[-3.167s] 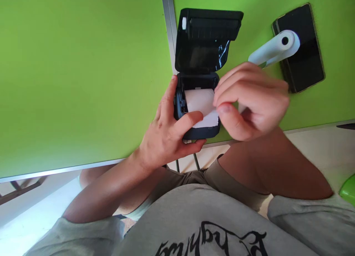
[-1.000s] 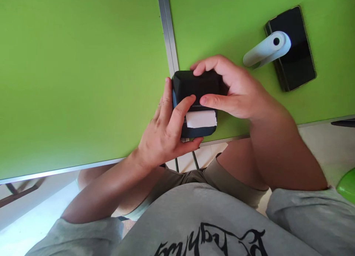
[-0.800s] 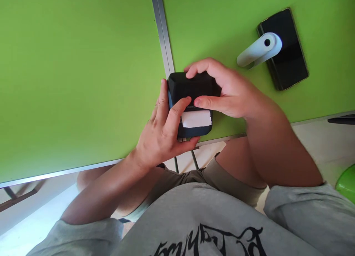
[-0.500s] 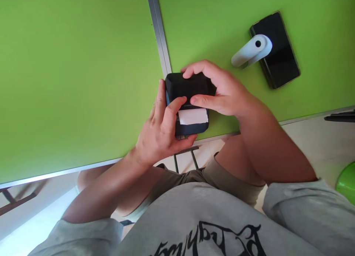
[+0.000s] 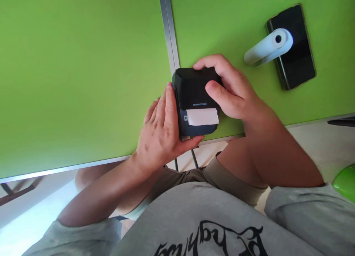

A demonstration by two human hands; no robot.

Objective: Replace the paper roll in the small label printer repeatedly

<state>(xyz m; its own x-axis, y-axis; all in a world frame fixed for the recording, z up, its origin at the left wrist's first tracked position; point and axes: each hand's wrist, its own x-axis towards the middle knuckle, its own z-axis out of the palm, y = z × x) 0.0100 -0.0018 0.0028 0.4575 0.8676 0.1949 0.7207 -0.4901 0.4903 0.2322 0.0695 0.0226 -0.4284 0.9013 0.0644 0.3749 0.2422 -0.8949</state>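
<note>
A small black label printer [image 5: 195, 88], marked NIIMBOT, sits at the table's front edge across the metal seam. A strip of white paper [image 5: 203, 116] sticks out of its front slot. My left hand [image 5: 163, 126] lies along the printer's left side, its fingers together and its thumb under the front edge, closed about the body. My right hand [image 5: 227, 88] grips the right side, with the thumb on the top cover and the fingers at the back corner.
A roll of white paper [image 5: 262, 49], partly unwound, rests by and over a black phone [image 5: 299, 53] at the right. The green table [image 5: 83, 82] has a metal seam [image 5: 169, 30] and a metal front edge. A green round thing [image 5: 345, 182] stands low at the far right.
My left index finger has come off the printer's top and now lies along its left side. My right thumb has moved back up the cover. The view has shifted slightly.
</note>
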